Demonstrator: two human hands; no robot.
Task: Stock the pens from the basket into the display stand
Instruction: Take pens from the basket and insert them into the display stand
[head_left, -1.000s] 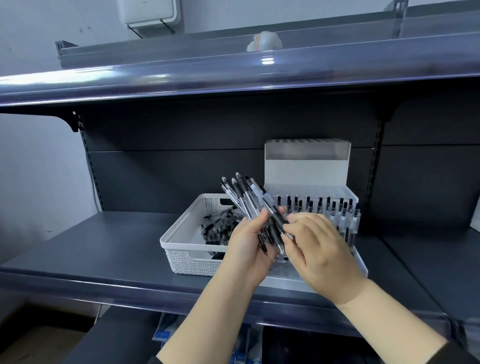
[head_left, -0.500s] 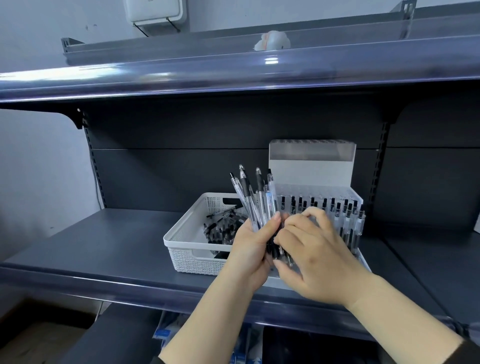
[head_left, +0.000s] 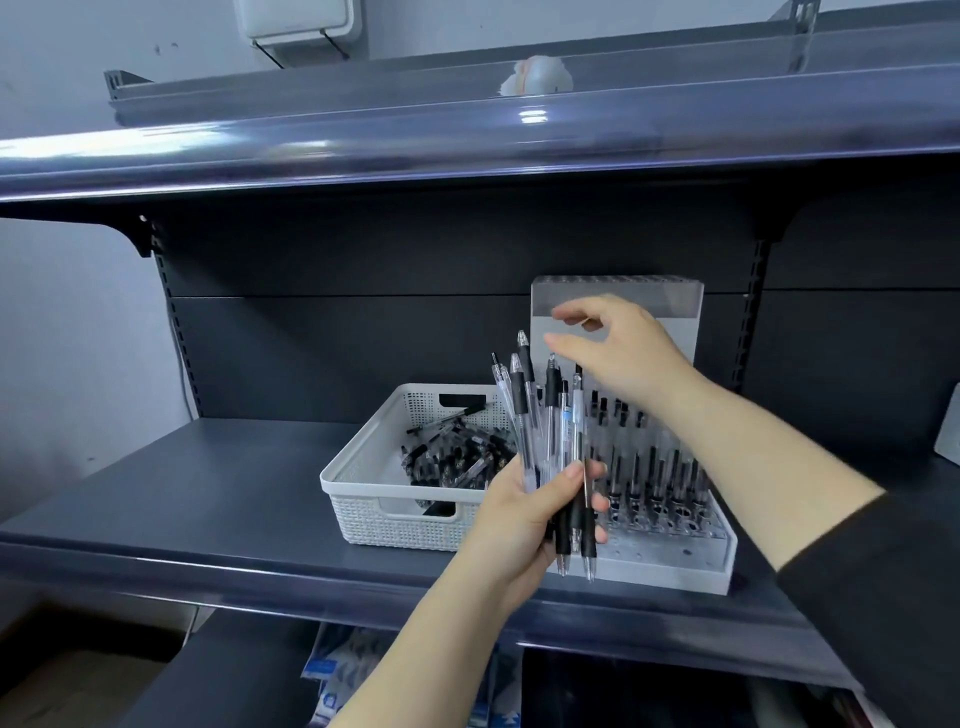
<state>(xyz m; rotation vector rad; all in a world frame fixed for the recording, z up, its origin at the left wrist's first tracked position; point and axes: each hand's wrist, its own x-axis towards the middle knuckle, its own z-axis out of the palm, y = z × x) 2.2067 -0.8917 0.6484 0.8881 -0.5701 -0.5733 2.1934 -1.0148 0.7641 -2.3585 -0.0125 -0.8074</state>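
Writing: none legible on the pens, basket or stand.
Left hand (head_left: 524, 519): raised in front of the shelf (head_left: 208, 483), fingers and thumb curled round a bundle of pens (head_left: 550, 436) held near upright, the tips fanning upward.
Right hand (head_left: 618, 348): lifted above the bundle with the fingers spread and loosely bent, holding nothing; half a second ago it was down against the bundle beside the left hand.
Display stand (head_left: 670, 561): on the shelf just right of the basket, rows of pens standing in its holes; its pale back panel rises behind the right hand.
Basket (head_left: 395, 514): white, perforated, on the shelf, touching or almost touching the stand; loose black-and-clear pens lie inside.
Upper shelf (head_left: 467, 140): carries a small pale object (head_left: 537, 75), too blurred to identify.
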